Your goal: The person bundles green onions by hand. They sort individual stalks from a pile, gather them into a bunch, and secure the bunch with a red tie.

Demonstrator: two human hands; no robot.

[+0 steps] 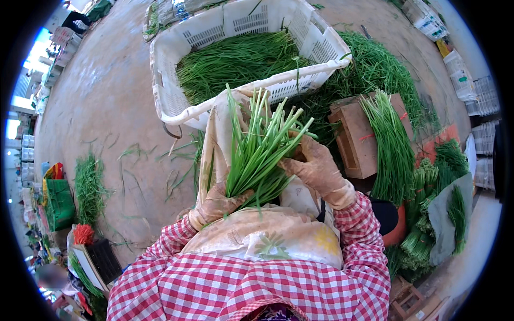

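Red-and-white checked sleeves (176, 278) fill the bottom of the frame, with a stained cream apron (267, 235) spread over the lap between them. Both hands wear soiled pale gloves. Left hand (217, 203), low and left of centre, is closed around the base of a bunch of green chives (257, 152), which stands nearly upright in the middle of the frame with its tips fanning toward the top. Right hand (316, 168), just right of the bunch, curls against the stalks about halfway up, fingers closed on or among them; whether it grips a few stalks or only steadies them I cannot tell.

Behind the bunch, at the upper centre, a white slatted plastic crate (171, 64) lies tilted and is packed with more chives. To the right a brown cardboard box (353, 139) carries a tied bundle (393, 150) laid across it, and further bundles (428, 214) pile at the lower right. Loose stalks litter the concrete floor (101, 107).

This looks like the sorting and evening-up stage of making a bundle. Next move would call for keeping the base pinched firmly while the other hand picks out or aligns stalks without letting the bunch splay.
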